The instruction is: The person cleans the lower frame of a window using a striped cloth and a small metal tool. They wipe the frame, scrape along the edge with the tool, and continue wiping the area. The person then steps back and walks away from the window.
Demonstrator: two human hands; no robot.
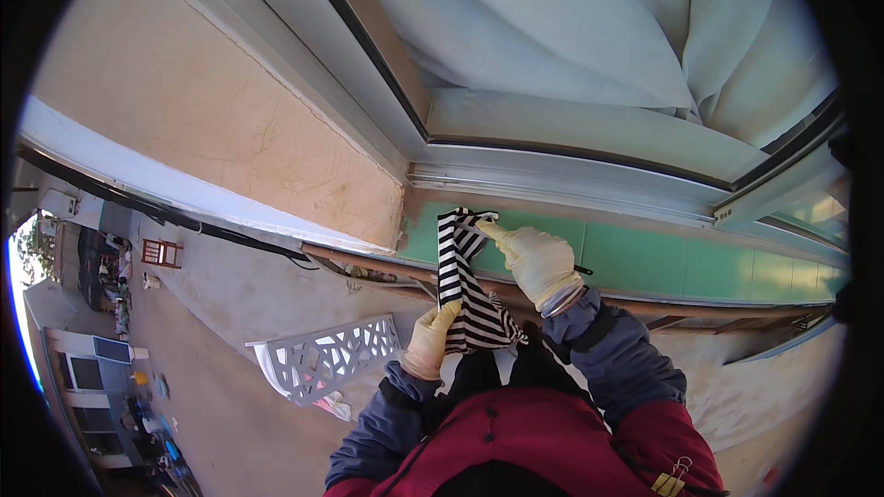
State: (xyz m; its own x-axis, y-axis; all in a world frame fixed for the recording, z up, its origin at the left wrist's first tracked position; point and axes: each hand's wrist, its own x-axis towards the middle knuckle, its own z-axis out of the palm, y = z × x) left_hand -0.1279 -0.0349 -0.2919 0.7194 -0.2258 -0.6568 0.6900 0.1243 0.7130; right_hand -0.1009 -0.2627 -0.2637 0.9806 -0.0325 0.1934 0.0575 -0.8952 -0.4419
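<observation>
A black-and-white striped cloth (459, 293) hangs in loose folds over the edge of a green-tiled windowsill (628, 255). My left hand (429, 338), in a pale rubber glove, pinches the cloth's left edge below the sill. My right hand (539, 259), gloved likewise, is closed around a slim tool (585, 270) whose dark end sticks out behind the palm. A thin grey length of it seems to reach past my fingers onto the cloth's upper part; its exact kind is unclear. My right index finger points along it towards the cloth's top corner.
A metal window frame (552, 159) with a sliding track borders the sill; a white curtain (566, 27) hangs behind the glass. A cracked plaster wall (228, 138) stands at left. Below are a white cut-out panel (338, 359), a wooden chair (161, 253) and concrete ground (228, 386).
</observation>
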